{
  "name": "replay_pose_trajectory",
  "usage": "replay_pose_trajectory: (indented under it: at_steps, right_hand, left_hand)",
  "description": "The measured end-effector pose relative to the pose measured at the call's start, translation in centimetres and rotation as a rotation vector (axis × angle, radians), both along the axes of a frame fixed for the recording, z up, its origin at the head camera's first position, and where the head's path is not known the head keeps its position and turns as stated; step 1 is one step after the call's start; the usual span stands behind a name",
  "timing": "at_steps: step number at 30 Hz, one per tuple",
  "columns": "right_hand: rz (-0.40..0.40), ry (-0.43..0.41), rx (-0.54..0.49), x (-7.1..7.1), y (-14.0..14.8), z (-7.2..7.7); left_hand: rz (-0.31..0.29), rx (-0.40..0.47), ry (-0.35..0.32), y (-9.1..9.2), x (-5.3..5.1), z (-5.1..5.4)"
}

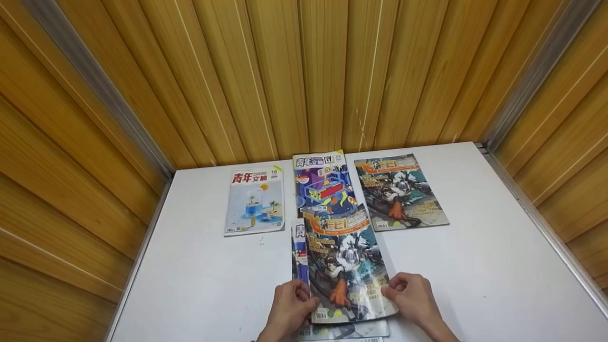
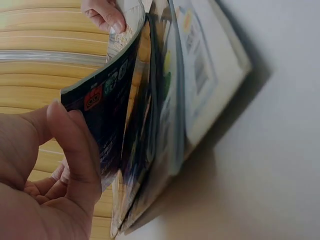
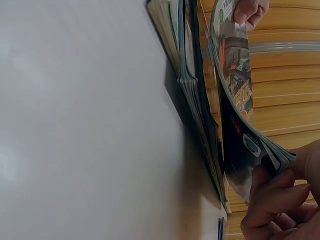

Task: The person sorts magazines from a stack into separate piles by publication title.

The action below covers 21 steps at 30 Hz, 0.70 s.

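A glossy comic-style magazine (image 1: pixel 351 266) is held up over a stack by both hands. My left hand (image 1: pixel 290 304) pinches its lower left edge between thumb and fingers, and my right hand (image 1: pixel 412 297) pinches the lower right edge. In the left wrist view its dark back cover (image 2: pixel 117 95) bows upward, apart from the stacked magazines (image 2: pixel 175 100) below. The right wrist view shows the same gap above the stack's page edges (image 3: pixel 192 95). Most of the stack is hidden from the head view; a purple cover (image 1: pixel 300 256) peeks out at left.
Along the back of the white table (image 1: pixel 204 280) lie a magazine with a popsicle picture (image 1: pixel 255 204), a purple magazine (image 1: pixel 327 183) partly covered by the held one, and another comic-style magazine (image 1: pixel 399 194). Yellow slatted walls (image 1: pixel 285 80) enclose the table's back and sides.
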State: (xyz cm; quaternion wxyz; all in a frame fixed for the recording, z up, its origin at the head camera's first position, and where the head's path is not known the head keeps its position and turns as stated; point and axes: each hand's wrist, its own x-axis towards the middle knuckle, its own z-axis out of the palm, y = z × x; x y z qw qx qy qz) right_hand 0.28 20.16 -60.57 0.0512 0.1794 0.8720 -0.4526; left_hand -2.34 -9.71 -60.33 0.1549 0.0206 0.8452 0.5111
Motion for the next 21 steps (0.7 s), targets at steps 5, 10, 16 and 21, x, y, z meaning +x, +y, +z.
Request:
replay_pose_trajectory:
  at_steps: [5, 10, 16, 21]
  right_hand:
    - [-0.014, 0.014, -0.006, 0.3, 0.4, 0.7]
    - [-0.028, 0.039, -0.008, 0.6, 0.6, 0.8]
    - [-0.050, 0.079, 0.005, 0.7, 1.0, 0.8]
    - [-0.061, 0.093, 0.025, 0.6, 1.5, 0.9]
  left_hand:
    - [-0.008, 0.019, 0.018, 0.4, 0.2, 0.7]
    - [-0.009, 0.035, 0.047, 0.6, 0.1, 0.7]
    - [-0.007, 0.075, 0.062, 1.1, -0.3, 0.4]
    - [-0.021, 0.096, 0.059, 1.6, -0.5, 0.4]
